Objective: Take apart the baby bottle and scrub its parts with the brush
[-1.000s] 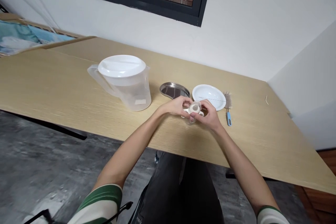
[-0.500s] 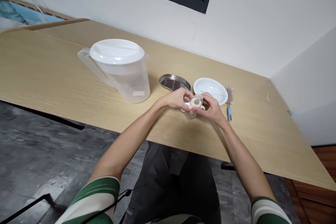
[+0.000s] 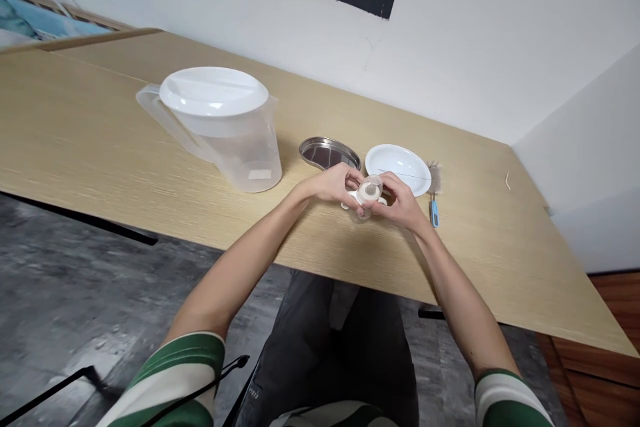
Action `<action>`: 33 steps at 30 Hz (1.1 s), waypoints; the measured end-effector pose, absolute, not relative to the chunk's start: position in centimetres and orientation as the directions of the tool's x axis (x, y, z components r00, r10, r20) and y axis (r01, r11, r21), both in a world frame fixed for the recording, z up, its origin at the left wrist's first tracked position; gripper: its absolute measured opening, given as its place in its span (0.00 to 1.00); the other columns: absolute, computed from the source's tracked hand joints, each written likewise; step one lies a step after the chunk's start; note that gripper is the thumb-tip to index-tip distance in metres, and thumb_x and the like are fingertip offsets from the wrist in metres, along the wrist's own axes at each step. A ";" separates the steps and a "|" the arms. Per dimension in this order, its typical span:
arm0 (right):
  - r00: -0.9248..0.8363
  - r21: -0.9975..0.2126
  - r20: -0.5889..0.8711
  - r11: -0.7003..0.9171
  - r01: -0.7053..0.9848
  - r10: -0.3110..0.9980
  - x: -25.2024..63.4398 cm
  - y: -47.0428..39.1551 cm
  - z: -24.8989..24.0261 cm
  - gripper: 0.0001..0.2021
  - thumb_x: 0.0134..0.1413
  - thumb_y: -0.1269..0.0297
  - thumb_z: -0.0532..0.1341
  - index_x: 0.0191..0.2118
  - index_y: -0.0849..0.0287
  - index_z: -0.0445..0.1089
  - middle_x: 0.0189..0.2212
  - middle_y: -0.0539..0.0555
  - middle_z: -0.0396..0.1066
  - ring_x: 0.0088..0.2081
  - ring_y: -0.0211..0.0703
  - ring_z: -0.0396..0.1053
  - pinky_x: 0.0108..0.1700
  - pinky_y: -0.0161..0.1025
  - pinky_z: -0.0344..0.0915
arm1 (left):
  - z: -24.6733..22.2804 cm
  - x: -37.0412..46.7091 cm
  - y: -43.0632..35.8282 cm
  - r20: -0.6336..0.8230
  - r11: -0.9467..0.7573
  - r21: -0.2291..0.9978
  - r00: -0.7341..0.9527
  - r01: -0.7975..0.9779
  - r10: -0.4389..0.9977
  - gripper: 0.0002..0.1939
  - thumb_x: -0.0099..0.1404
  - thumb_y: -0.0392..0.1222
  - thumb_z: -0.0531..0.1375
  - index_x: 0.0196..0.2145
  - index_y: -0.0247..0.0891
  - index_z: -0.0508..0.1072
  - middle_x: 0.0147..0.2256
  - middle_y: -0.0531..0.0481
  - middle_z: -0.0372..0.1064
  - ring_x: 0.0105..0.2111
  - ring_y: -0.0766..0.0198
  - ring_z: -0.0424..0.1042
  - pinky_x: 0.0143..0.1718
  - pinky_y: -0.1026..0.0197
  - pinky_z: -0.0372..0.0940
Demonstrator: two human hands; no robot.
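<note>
Bottle (image 3: 369,193) in the head view: the left hand (image 3: 334,185) and right hand (image 3: 403,205) grasp it from either side over the table (image 3: 320,247), near the tray (image 3: 325,155) and dish (image 3: 395,159); the jug (image 3: 240,147) stands farther left.

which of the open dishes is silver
The kidney-shaped tray just beyond the left hand, between pitcher and bowl; the bowl is white.

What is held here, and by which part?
A two-handled baby bottle, held by the left hand and right hand at opposite sides near its top.
</note>
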State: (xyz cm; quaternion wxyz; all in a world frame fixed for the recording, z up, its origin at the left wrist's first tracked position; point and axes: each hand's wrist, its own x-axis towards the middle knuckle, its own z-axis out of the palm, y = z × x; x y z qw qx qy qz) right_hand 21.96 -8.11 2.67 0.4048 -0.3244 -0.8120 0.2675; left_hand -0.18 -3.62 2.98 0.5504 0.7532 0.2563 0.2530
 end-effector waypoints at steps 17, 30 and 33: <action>-0.515 -0.792 0.389 0.563 0.238 0.764 22.1 -7.9 2.1 0.23 0.52 0.46 0.70 0.49 0.52 0.73 0.45 0.55 0.67 0.46 0.47 0.67 0.48 0.45 0.69 | 3.6 -0.3 -4.0 0.119 -0.302 0.947 0.752 0.110 0.649 0.26 0.42 0.38 0.76 0.41 0.32 0.80 0.39 0.44 0.80 0.39 0.58 0.78 0.43 0.58 0.68; -0.175 -0.702 0.564 0.581 0.412 0.807 21.9 -9.6 1.0 0.19 0.72 0.50 0.48 0.51 0.56 0.69 0.40 0.56 0.76 0.39 0.43 0.74 0.45 0.43 0.69 | 3.9 -0.3 -4.7 0.153 -0.361 0.927 0.771 0.105 0.617 0.27 0.46 0.39 0.75 0.44 0.34 0.73 0.42 0.46 0.77 0.42 0.59 0.76 0.48 0.57 0.68; -0.086 -0.645 0.620 0.569 0.511 0.780 21.9 -9.5 0.5 0.19 0.72 0.51 0.48 0.36 0.56 0.67 0.29 0.53 0.74 0.30 0.40 0.71 0.36 0.38 0.67 | 4.4 -0.3 -5.0 0.162 -0.378 0.920 0.779 0.103 0.606 0.26 0.48 0.39 0.74 0.44 0.35 0.72 0.42 0.46 0.76 0.42 0.59 0.76 0.49 0.57 0.67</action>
